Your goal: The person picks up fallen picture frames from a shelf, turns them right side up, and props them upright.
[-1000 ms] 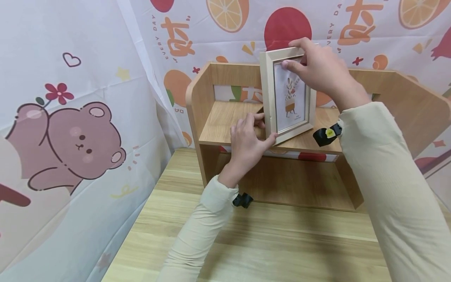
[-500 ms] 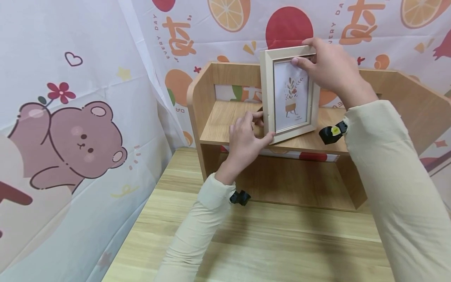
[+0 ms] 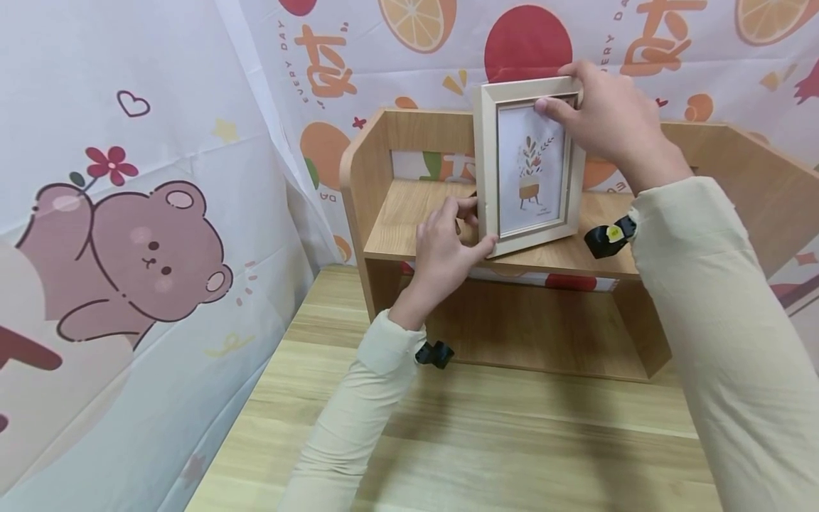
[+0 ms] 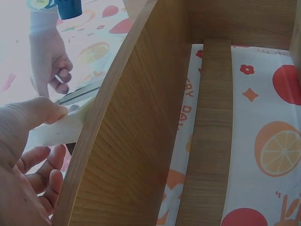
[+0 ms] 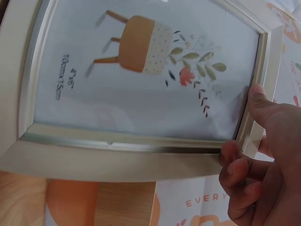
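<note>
A cream picture frame (image 3: 530, 238) with a potted-plant print stands near upright on the upper board of a wooden desk shelf (image 3: 409, 220), turned slightly to one side. My right hand (image 3: 617, 121) grips its top right corner, thumb on the front face and fingers over the top edge. In the right wrist view that hand (image 5: 268, 155) holds the frame's edge (image 5: 117, 160). My left hand (image 3: 444, 245) pinches the lower left corner, its thumb at the front and fingers behind the side. The left wrist view shows the left thumb (image 4: 35, 113) on the frame beyond the shelf board.
The shelf's lower compartment (image 3: 531, 327) opens below the board, on a wood-grain table (image 3: 512, 434). Behind hangs a fruit-print cloth (image 3: 358, 71). A white cloth with a bear (image 3: 153, 249) hangs at the left.
The picture frame has turned so that its front faces the camera more squarely. My right hand has moved right with its top corner; the left hand has shifted very slightly.
</note>
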Demonstrator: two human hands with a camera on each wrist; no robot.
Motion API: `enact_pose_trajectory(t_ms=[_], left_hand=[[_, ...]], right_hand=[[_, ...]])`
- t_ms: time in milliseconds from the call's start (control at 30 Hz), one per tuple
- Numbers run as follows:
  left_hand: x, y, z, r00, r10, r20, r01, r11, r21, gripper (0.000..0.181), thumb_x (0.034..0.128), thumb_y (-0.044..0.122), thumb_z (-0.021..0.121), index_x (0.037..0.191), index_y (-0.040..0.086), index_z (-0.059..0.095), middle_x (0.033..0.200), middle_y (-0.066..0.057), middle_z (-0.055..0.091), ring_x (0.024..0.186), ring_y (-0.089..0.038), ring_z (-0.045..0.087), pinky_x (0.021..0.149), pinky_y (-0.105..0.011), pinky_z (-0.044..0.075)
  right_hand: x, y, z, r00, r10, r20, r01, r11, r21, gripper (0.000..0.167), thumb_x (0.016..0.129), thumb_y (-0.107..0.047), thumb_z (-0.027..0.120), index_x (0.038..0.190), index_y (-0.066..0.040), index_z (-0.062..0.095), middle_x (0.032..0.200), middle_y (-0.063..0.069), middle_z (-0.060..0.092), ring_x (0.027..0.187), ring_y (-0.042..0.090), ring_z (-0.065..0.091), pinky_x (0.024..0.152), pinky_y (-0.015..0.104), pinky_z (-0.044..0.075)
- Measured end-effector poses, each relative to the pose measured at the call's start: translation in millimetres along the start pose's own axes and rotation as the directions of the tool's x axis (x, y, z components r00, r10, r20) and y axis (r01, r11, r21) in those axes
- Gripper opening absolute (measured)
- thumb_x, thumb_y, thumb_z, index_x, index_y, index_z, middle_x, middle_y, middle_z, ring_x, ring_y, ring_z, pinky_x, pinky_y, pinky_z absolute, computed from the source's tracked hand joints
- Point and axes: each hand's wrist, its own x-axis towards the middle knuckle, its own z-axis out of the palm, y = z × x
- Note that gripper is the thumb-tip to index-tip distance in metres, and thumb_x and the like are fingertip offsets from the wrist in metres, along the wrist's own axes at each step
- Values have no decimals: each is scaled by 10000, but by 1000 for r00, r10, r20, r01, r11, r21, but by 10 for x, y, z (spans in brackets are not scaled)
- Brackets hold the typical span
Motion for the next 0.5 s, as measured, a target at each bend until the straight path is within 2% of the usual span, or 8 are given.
enact_pose_trajectory(t_ms=[233,500], left_hand=[[7,-6,-17,1000,-8,7,8,1000,-24,504,815,225,766,1239,73,540,991,-43,640,824,-195,496,800,-329,282],[21,-25,-19,999,-45,27,46,997,-58,509,823,222,760,1257,90,531,1016,-58,643,894,-204,537,875,-395,360]], right_hand=[[-3,83,-13,999,35,1,-35,999,16,745,954,-551,428,1547,-173,182,1312,222,537,1077,383,538,747,410,423],[-5,170,-7,998,62,-14,-62,997,36,686,969,-533,405,1547,-240,181,1313,218,543,1062,383,518,695,387,376]])
